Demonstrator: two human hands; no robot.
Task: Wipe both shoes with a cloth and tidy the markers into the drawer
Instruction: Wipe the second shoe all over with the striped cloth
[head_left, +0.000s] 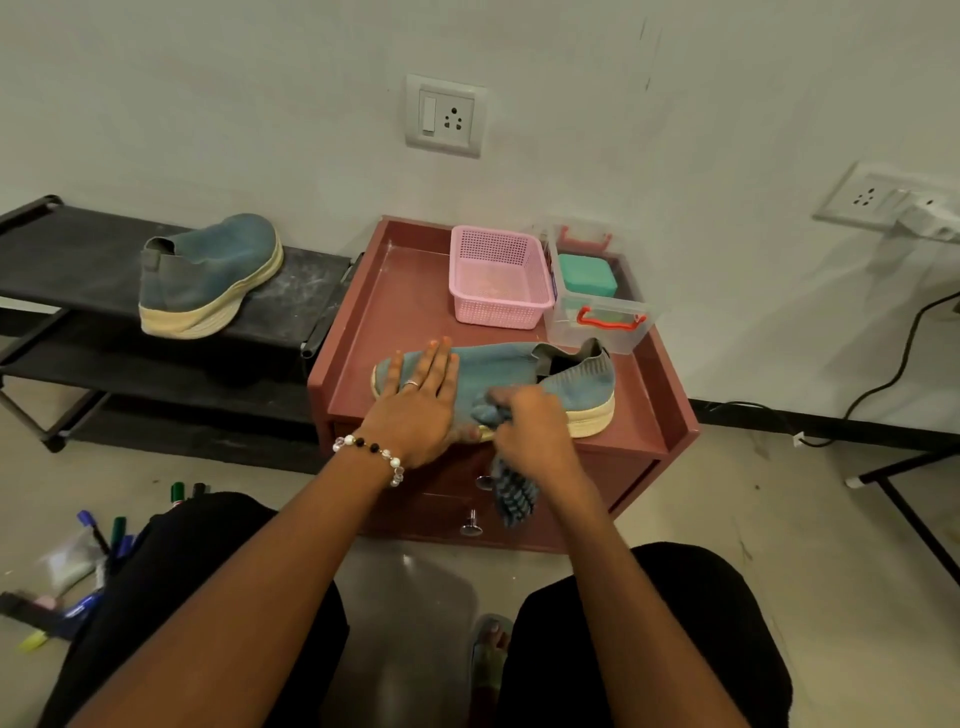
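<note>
Left hand (421, 400) flat, fingers spread, pressing blue knit slip-on shoe (519, 379) toward 10 o'clock; right hand (530, 428) pinching bunched blue striped cloth (511, 491) against sole.

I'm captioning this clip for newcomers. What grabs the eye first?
Two hands work a blue knit shoe on the maroon drawer cabinet: the left hand presses its toe flat, the right hand grips a striped grey cloth. Its twin blue shoe sits on the black rack, left.

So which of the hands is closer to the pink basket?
Left. The left hand lies flat on the toe end of the shoe, just below the pink basket. The right hand grips the cloth at the shoe's near side, farther away.
</note>
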